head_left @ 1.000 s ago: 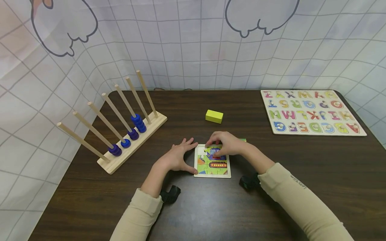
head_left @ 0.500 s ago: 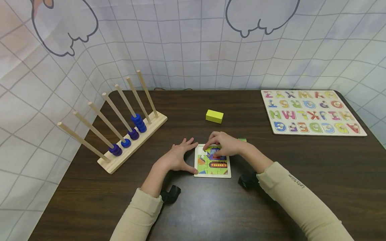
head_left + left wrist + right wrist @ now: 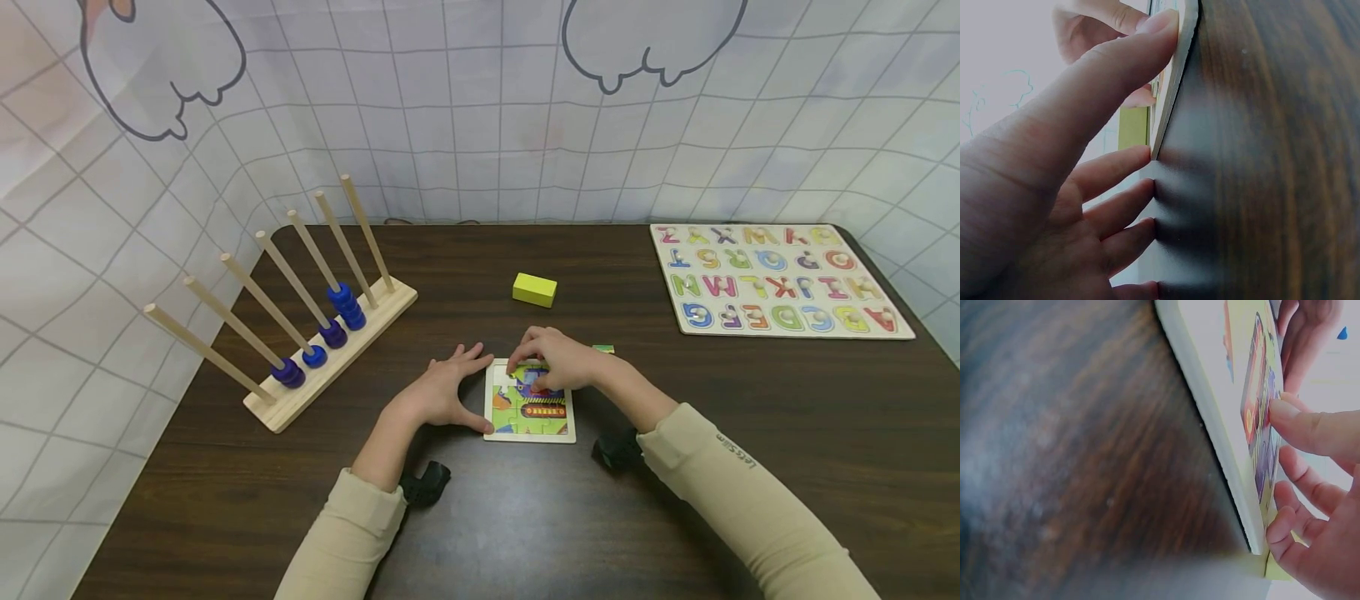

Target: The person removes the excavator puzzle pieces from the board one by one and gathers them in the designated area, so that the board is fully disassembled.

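Observation:
A small jigsaw puzzle in a pale wooden frame point(image 3: 529, 440) lies mid-table, showing a colourful vehicle on tracks. Its upper left holds a bare pale patch point(image 3: 500, 373). My left hand point(image 3: 438, 392) braces the frame's left side, thumb at the lower corner and index fingertip at the upper one; the other fingertips rest on the table in the left wrist view. Over the upper part bends my right hand point(image 3: 566, 358), its thumb and curled fingers pinching a blue and yellow-green puzzle piece point(image 3: 534, 379). Part of that piece is hidden under the fingers.
Behind the right wrist a green piece point(image 3: 604, 348) peeks out. A yellow block point(image 3: 534, 290) lies farther back. To the left stands a wooden peg rack point(image 3: 330, 358) with blue rings; at the back right lies an alphabet board point(image 3: 780, 283).
My right hand has shifted slightly left over the puzzle, then stays about there. The left hand and the frame hold their place.

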`<state>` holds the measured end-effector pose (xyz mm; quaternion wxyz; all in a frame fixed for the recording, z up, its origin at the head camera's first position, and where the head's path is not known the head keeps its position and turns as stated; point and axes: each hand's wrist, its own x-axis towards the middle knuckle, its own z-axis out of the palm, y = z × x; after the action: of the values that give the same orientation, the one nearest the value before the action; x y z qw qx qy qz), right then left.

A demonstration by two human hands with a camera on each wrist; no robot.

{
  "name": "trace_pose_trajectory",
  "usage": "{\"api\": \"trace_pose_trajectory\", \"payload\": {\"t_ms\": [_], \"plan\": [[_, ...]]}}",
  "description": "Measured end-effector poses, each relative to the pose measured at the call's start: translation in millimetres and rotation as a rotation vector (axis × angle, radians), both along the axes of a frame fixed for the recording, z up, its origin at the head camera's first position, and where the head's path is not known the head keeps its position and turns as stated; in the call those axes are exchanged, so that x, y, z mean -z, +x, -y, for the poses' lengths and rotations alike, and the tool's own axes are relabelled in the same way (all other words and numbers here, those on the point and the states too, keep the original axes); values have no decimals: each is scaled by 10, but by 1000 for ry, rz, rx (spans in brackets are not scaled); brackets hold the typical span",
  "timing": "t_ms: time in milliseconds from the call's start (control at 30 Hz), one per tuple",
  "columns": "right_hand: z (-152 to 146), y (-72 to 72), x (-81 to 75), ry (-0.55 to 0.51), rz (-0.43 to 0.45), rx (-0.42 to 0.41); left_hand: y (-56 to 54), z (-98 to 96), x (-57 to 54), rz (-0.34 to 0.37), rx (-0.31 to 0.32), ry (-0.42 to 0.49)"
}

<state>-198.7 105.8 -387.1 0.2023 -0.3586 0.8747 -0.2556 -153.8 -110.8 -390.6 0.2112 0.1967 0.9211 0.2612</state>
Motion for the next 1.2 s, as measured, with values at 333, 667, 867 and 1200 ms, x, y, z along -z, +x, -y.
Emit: {"api": "trace_pose_trajectory", "payload": {"t_ms": [333, 667, 867, 1200], "plan": [[19, 2, -3, 21, 21, -2, -3, -2, 4, 3, -5, -2], [-11, 13, 30, -22, 18, 7, -8, 1, 13, 5, -4, -10], [-23, 28, 45, -61, 25, 38, -6, 8, 20, 1, -5, -12], [-56, 33, 54, -101, 7, 58, -8, -2, 15, 4, -4, -20]]}}
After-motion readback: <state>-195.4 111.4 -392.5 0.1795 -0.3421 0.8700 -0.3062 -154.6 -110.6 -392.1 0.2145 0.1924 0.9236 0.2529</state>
